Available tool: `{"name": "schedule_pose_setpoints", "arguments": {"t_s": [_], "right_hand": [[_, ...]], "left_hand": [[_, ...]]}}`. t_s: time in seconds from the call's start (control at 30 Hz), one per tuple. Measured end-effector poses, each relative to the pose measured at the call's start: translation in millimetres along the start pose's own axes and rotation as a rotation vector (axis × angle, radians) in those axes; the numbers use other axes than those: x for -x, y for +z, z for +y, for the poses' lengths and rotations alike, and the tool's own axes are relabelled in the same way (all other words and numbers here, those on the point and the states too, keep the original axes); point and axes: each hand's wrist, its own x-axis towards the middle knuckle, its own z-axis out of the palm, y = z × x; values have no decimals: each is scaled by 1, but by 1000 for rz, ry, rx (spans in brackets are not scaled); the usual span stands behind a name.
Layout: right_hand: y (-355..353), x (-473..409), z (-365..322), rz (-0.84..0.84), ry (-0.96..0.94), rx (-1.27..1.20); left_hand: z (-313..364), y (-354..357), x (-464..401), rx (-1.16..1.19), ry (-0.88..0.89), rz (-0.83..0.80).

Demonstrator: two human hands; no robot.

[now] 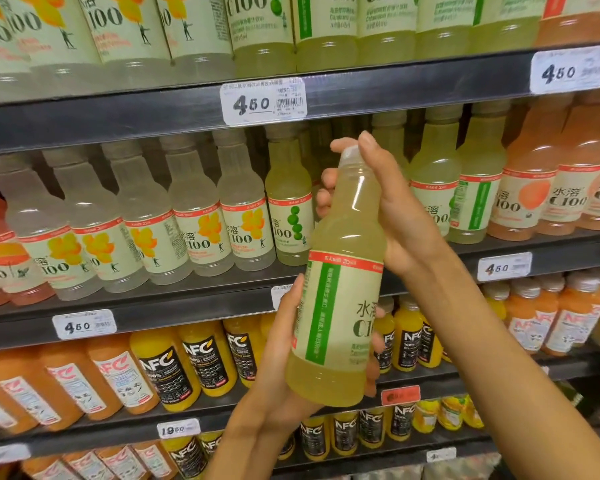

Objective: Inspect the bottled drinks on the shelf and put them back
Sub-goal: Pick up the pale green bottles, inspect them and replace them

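I hold a pale green lime drink bottle point(340, 296) up in front of the shelves, tilted slightly to the right. Its cream label carries a green stripe and a red band. My left hand point(284, 344) grips the lower body and base from the left, its fingertips showing on the bottle's right side. My right hand point(392, 209) wraps the neck and shoulder from behind, with thumb and a finger around the cap. Behind the bottle, the middle shelf point(194, 306) carries a row of similar bottles, with a gap in the lime row hidden by my hands.
The middle shelf holds lemon bottles point(201, 216) on the left, lime bottles point(290, 206) in the centre and orange-pink bottles point(534, 188) on the right. Yellow NFC juice bottles point(174, 362) fill the shelf below. Price tags point(264, 102) hang on the dark shelf edges.
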Motion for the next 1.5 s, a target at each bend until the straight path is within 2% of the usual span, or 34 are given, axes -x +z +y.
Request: {"name": "schedule_pose_setpoints", "arguments": {"t_s": [0.1,0.2,0.23,0.33,0.4,0.47,0.53,0.67,0.73,0.97,1.07,1.13,1.23,1.3,1.5], "right_hand": [[2,0,2,54,-37,25],[1,3,0,184,-58,185],[1,4,-1,227,-83,248],[2,5,1,310,-152,363],[3,4,2,315,-130,375],[3,3,-1,261,-95,373],[0,3,-5,180,-69,357],[0,3,-6,63,-10,236],[4,4,-3,52,-17,167],[5,0,-7,130,-59,110],[0,0,-4,243,50,73],[-4,0,1,274,165,-37],[-10,-1,12,295,335,-188],[-15,-2,19,342,416,-199],[-20,-4,27,365,423,-170]], "left_hand": [[-1,-4,1,-123,7,54],[0,-11,3,-500,159,345],[2,-10,4,-548,189,393],[-2,-1,1,-676,257,444],[-9,5,0,-751,337,462],[-11,7,3,-697,360,476],[-7,7,6,-532,302,442],[2,15,8,-206,154,173],[4,19,7,-99,101,90],[11,25,8,-179,111,60],[11,30,14,-45,71,-8],[10,34,18,36,55,-39],[13,42,23,113,88,-17],[14,44,24,147,121,6],[8,41,24,185,117,11]]}}
